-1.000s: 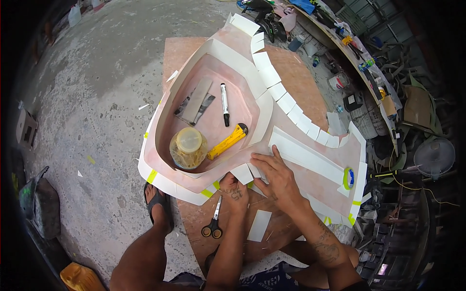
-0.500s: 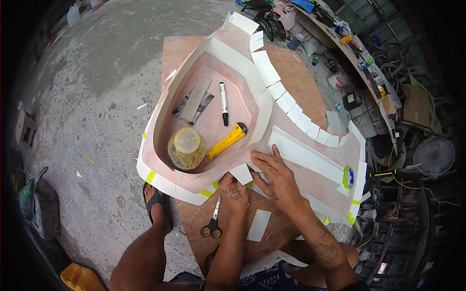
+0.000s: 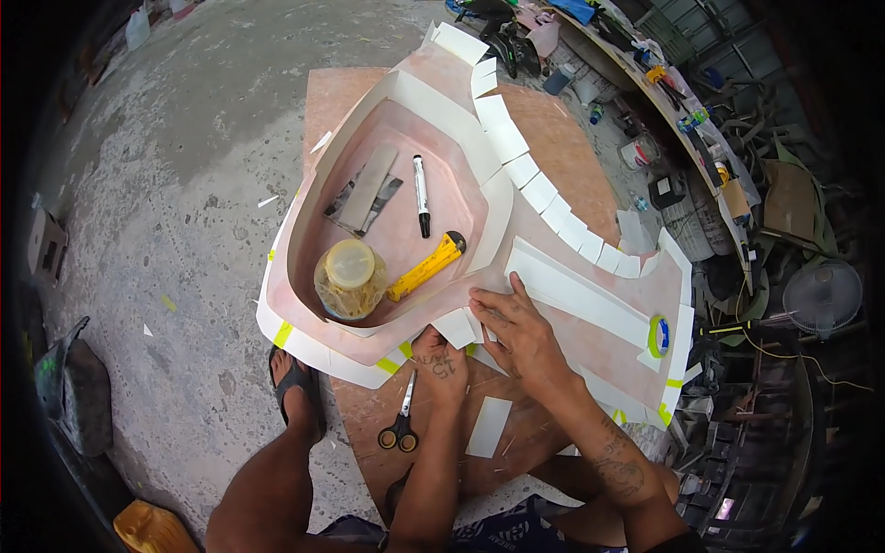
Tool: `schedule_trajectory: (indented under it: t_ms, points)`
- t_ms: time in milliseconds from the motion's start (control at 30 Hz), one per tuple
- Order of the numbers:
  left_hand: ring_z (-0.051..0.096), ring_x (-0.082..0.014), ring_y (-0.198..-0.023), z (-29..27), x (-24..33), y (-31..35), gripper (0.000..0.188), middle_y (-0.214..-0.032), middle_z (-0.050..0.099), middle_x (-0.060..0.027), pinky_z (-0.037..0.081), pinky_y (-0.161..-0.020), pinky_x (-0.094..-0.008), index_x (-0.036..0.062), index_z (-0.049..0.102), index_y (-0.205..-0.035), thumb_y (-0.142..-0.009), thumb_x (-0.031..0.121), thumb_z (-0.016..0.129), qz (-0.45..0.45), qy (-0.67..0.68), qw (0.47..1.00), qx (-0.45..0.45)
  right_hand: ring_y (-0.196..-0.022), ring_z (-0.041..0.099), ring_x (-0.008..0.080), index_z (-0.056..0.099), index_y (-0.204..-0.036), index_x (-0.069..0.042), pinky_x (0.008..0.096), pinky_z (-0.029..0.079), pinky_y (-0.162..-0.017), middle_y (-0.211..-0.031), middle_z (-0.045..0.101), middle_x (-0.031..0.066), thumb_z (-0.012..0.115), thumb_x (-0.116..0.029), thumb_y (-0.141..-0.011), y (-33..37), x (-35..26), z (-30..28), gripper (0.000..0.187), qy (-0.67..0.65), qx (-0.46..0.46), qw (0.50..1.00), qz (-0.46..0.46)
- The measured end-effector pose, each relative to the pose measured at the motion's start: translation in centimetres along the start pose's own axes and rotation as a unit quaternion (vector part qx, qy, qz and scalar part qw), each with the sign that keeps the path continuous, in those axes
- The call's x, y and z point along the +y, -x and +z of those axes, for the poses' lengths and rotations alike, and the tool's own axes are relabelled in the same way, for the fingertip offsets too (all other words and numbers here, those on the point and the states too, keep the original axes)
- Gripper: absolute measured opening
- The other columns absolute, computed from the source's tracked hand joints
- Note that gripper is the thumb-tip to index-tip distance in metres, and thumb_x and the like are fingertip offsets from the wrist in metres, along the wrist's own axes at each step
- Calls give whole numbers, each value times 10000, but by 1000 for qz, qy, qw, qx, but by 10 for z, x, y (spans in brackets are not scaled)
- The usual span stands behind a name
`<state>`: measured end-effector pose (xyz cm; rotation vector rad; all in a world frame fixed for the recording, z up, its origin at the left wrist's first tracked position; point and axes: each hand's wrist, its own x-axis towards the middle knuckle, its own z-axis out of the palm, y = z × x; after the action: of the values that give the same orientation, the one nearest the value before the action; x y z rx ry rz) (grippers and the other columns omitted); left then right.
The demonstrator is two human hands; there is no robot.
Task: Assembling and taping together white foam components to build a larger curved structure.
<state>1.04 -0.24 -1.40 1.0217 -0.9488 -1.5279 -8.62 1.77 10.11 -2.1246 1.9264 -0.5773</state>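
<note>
A large pinkish moulded panel (image 3: 406, 335) with a deep recess lies in front of me, edged with white card strips and yellow-green tape. At its near edge my left hand (image 3: 440, 369) reaches under the rim; its fingers are mostly hidden. Beside it a small white card piece (image 3: 454, 326) sits against the edge. My right hand (image 3: 523, 334) lies over the rim just right of that card, fingers stretched out and touching the panel. Scissors (image 3: 401, 424) with black handles and a loose white card rectangle (image 3: 489, 427) lie below my hands.
Inside the recess are a plastic jar (image 3: 351, 279), a yellow utility knife (image 3: 427, 266), a marker (image 3: 421, 196) and a flat grey strip (image 3: 373, 184). A tape roll (image 3: 658, 337) stands on the panel's right part. A brown board (image 3: 355, 405) lies underneath; a fan (image 3: 822, 293) is far right.
The view has shifted slightly. Both hands stay at the same stretch of the near rim, with only a slight change in the right fingers.
</note>
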Motion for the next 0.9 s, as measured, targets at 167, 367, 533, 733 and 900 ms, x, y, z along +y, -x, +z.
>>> schedule_trajectory:
  t_ms: [167, 367, 533, 733, 900]
  points:
    - [640, -139, -796, 0, -4, 1, 172, -888, 706, -95, 494, -741, -273, -64, 665, -950, -867, 57, 576, -36, 47, 998, -10, -1163, 552, 298, 599, -1223, -58, 541, 283, -1130, -1242, 578, 111, 704, 21, -696, -3, -3, 3, 543, 3, 22, 1000, 20]
    - [639, -138, -795, 1, -7, -1, 168, -888, 706, -93, 489, -742, -268, -59, 670, -950, -866, 30, 555, 0, 19, 1000, 16, -1164, 554, 294, 613, -1214, -66, 541, 282, -1130, -1232, 584, 118, 696, 7, -713, -4, -2, -1, 513, 21, -4, 1000, 12]
    - [636, -142, -790, -3, -2, 0, 176, -887, 706, -103, 489, -734, -275, -54, 678, -951, -858, 34, 557, -3, 2, 1000, 13, -1156, 560, 288, 628, -1197, -62, 539, 282, -1130, -1210, 589, 124, 683, 7, -727, -3, -6, 0, 478, 38, 1, 999, -6]
    - [631, -161, -759, -12, -13, 0, 185, -811, 680, -92, 489, -722, -282, -69, 660, -952, -875, 74, 571, 37, -22, 999, -22, -1205, 497, 309, 576, -1217, 0, 525, 244, -1150, -1195, 558, 172, 665, 19, -727, 1, -3, 1, 498, 12, -18, 1000, -5]
    - [609, -128, -659, -17, 18, 7, 232, -788, 668, -81, 496, -650, -250, -63, 646, -938, -922, 164, 602, -9, -23, 993, -113, -1183, 507, 350, 544, -1222, 16, 524, 229, -1147, -1208, 556, 191, 660, -42, -757, 12, -1, -4, 483, 2, 64, 998, -19]
